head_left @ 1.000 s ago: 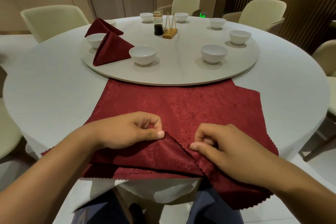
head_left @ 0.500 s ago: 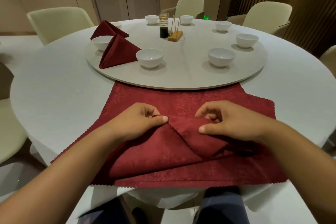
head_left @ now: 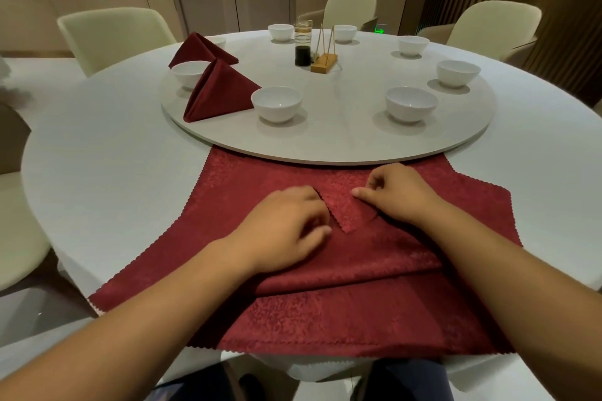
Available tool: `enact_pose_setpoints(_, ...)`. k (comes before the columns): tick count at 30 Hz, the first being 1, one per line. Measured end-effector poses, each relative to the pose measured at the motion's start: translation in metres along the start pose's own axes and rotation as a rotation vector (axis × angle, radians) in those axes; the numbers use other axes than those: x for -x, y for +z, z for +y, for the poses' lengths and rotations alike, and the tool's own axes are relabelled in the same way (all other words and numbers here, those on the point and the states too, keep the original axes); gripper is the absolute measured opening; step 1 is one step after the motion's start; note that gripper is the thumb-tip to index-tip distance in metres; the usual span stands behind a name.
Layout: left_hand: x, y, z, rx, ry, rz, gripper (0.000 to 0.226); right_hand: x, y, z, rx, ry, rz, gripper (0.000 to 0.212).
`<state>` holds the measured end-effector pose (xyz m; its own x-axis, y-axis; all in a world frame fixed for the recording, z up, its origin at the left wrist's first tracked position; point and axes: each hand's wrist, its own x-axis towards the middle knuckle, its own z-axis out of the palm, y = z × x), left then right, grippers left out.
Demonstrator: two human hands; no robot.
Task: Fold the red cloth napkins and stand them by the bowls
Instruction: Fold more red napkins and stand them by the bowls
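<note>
A red cloth napkin lies spread on the round table in front of me, its near edge folded up toward the middle. My left hand and my right hand each pinch the folded-over edge, with a small pointed flap between them. Two folded red napkins stand on the turntable: one between two white bowls, the other behind it. White bowls sit nearest me on the turntable.
More white bowls ring the turntable. A dark sauce jar and a wooden toothpick stand sit at its centre. Cream chairs surround the table. Another red cloth lies under the napkin.
Both hands have carried the napkin's near edge away from me toward the turntable, laying the fold over the middle. The view has tilted up a little.
</note>
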<state>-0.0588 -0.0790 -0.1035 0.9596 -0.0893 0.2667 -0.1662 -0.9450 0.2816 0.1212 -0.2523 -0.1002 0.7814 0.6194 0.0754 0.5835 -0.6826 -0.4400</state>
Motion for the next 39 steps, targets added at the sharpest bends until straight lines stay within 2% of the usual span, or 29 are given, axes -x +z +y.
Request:
enact_pose_setpoints(3,0.007,0.010,0.003,-0.020,-0.015,-0.190,0.052,-0.001,0.001,-0.002,0.033,0.014,0.145,0.022)
enact_pose_setpoints(5,0.010,0.012,0.003,-0.038,-0.060,-0.274,0.068,0.009,-0.001,-0.007,-0.012,-0.043,0.255,0.021)
enact_pose_setpoints(7,0.012,0.009,0.006,-0.068,-0.060,-0.317,0.074,0.023,-0.005,-0.014,-0.044,-0.129,0.304,0.020)
enact_pose_setpoints(10,0.014,0.003,0.013,-0.112,-0.013,-0.267,0.072,0.046,-0.010,-0.020,-0.101,-0.274,0.171,0.025)
enact_pose_setpoints(14,0.015,0.002,0.017,-0.080,0.025,-0.185,0.061,0.063,-0.005,-0.013,-0.038,-0.393,-0.041,0.030)
enact_pose_setpoints(18,0.016,0.007,0.019,-0.053,0.036,-0.170,0.054,0.063,0.002,-0.007,0.128,-0.349,-0.160,0.068)
enact_pose_setpoints(22,0.018,0.008,0.019,-0.047,0.036,-0.171,0.052,0.053,0.005,-0.004,0.311,-0.224,-0.148,0.072)
enact_pose_setpoints(24,0.017,0.009,0.018,-0.072,-0.016,-0.205,0.059,0.051,0.004,-0.004,0.267,-0.204,-0.093,0.075)
enact_pose_setpoints(26,0.016,0.010,0.015,-0.096,-0.100,-0.246,0.067,0.053,0.004,-0.007,0.182,-0.244,-0.055,0.069)
enact_pose_setpoints(30,0.010,0.006,0.010,-0.091,-0.165,-0.290,0.073,0.060,0.005,-0.012,0.064,-0.251,-0.169,0.053)
enact_pose_setpoints(34,0.007,0.004,0.009,-0.127,-0.139,-0.267,0.071,0.063,0.004,-0.012,0.088,-0.251,-0.222,0.058)
enact_pose_setpoints(39,0.015,0.006,0.019,-0.120,-0.037,-0.223,0.063,0.060,0.002,-0.019,0.276,-0.301,-0.206,0.081)
